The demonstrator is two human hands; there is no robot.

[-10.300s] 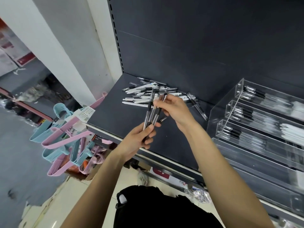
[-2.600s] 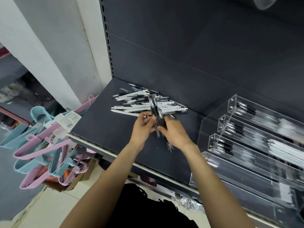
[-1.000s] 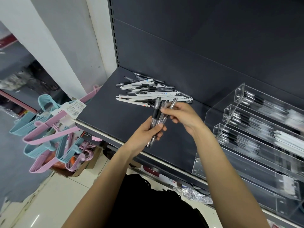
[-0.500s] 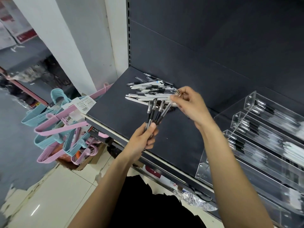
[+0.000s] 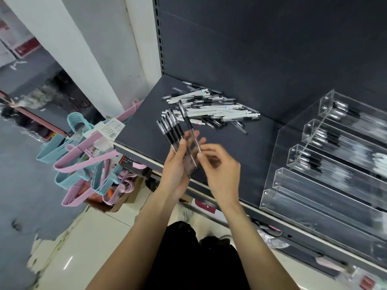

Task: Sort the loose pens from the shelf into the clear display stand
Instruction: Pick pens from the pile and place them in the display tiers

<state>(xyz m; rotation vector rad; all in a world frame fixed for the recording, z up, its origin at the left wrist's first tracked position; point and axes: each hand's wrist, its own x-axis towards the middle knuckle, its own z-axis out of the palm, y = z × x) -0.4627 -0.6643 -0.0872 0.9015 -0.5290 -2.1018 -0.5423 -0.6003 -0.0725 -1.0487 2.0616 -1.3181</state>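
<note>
I'm still gathering: my left hand [image 5: 178,164] grips a fan of black-grip pens [image 5: 171,130], my right hand [image 5: 219,164] pinches one more pen [image 5: 188,124] against it; next, the clear display stand [image 5: 326,164]

The left hand [image 5: 178,166] holds a fan of pens [image 5: 171,130] above the dark shelf [image 5: 142,130]. The right hand [image 5: 219,166] pinches one more pen [image 5: 188,124]. A pen pile [image 5: 211,107] lies far behind; the clear stand [image 5: 326,164] is at right.

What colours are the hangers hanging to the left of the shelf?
Pale blue and pink; the hangers show in the head view, the only one.
</note>
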